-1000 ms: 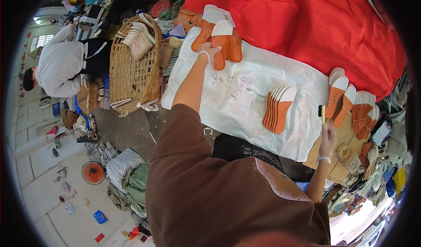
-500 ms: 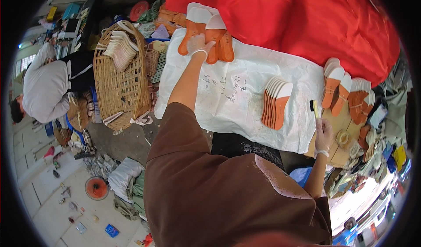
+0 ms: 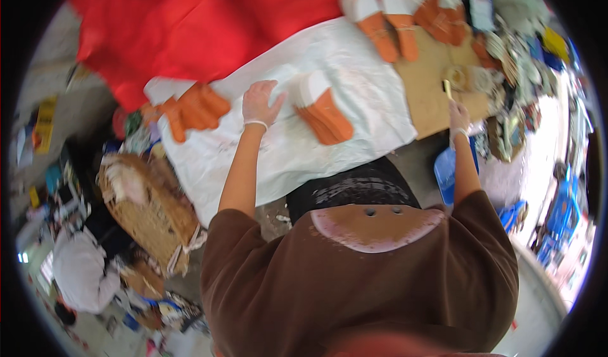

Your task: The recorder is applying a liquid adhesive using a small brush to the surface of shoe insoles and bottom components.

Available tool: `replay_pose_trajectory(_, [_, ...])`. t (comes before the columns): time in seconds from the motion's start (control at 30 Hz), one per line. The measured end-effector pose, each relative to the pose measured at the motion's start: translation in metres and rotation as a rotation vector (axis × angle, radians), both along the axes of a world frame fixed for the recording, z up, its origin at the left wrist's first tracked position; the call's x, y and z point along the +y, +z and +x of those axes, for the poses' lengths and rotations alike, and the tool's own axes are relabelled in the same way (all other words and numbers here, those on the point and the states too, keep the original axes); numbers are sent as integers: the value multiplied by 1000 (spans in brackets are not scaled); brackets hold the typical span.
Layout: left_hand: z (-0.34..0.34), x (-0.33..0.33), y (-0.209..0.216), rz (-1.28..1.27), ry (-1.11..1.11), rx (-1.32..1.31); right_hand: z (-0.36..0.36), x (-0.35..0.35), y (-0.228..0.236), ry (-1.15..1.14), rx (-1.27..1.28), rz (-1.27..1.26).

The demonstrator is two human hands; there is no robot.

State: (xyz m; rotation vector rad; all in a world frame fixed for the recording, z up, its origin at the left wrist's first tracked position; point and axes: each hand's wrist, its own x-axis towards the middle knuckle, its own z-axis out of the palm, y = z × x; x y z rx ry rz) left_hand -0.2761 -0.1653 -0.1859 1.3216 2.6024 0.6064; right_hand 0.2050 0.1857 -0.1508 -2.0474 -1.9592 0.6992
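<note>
My left hand (image 3: 258, 105), in a thin clear glove, hovers or rests on the white sheet (image 3: 373, 78) with its thumb apart from the fingers; it holds nothing. Just right of it is a fanned stack of insoles (image 3: 324, 117), orange-brown with white toe ends. A pile of similar insoles (image 3: 197, 108) lies to its left, at the sheet's far left edge. In my gloved right hand (image 3: 458, 115) is a small brush (image 3: 447, 89) with a pale yellow handle and dark bristles, held upright beside a brown board. My right fingers are wrapped round the handle.
Bundled insoles (image 3: 383, 31) stand at the back right, beside a tan board (image 3: 421, 103) with a clear round container (image 3: 459, 78). Red cloth (image 3: 190, 27) covers the far side. A wicker basket (image 3: 152, 214) stands at left, near a person in a pale top (image 3: 82, 271).
My left hand has let go of the insoles at the left and moved right, toward the fanned stack. The view has swung rightward. My right hand still holds the brush.
</note>
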Motion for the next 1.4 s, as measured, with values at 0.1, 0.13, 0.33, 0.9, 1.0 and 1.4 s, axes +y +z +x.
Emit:
replay_pose_trajectory(0.1, [49, 54, 10, -99, -234, 122, 1, 24, -1, 21, -196, 68])
replay_pose_trajectory(0.13, [62, 74, 12, -211, -214, 222, 8, 39, -5, -14, -251, 13])
replay_pose_trajectory(0.33, [78, 128, 6, -673, -141, -111, 27, 95, -45, -54, -281, 11])
replay_pose_trajectory(0.9, [193, 103, 87, -120, 290, -253, 68, 84, -64, -141, 521, -220])
replay_pose_trajectory(1.0, [214, 116, 112, -28, 241, -285, 72, 73, -67, 81, 637, -743])
replay_pose_trajectory(1.4, [206, 196, 197, -28, -91, -363, 45, 55, 62, 280, 954, -802])
